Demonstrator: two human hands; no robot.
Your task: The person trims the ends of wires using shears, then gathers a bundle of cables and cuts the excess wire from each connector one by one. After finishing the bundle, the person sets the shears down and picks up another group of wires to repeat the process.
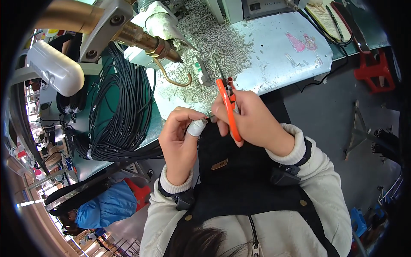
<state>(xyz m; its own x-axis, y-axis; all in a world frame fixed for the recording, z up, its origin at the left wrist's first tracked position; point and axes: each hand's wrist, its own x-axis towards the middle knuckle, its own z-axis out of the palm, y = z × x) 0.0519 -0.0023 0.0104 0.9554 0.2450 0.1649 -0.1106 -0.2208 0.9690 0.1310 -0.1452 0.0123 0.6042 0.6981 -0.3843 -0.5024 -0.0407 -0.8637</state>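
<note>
My left hand (180,141) is closed in a pinch near the front edge of the bench, its thumb wrapped in white tape (196,127). A tiny dark piece (208,117) shows at its fingertips, too small to name. Beside it, my right hand (250,115) wraps around an orange-handled hand tool (230,109), whose thin dark pointed end faces away from me. Whether it is snips or pliers, I cannot tell. The right fingertips come close to the left ones; whether they also touch the small piece is hidden.
Many small silvery metal pieces (233,47) cover the pale bench plate (278,68). A machine with a brass-coloured nozzle (165,50) overhangs them at left. Coiled black cables (115,107) lie left of my hands. Red stools (374,70) stand right and lower left, near a person in blue (109,205).
</note>
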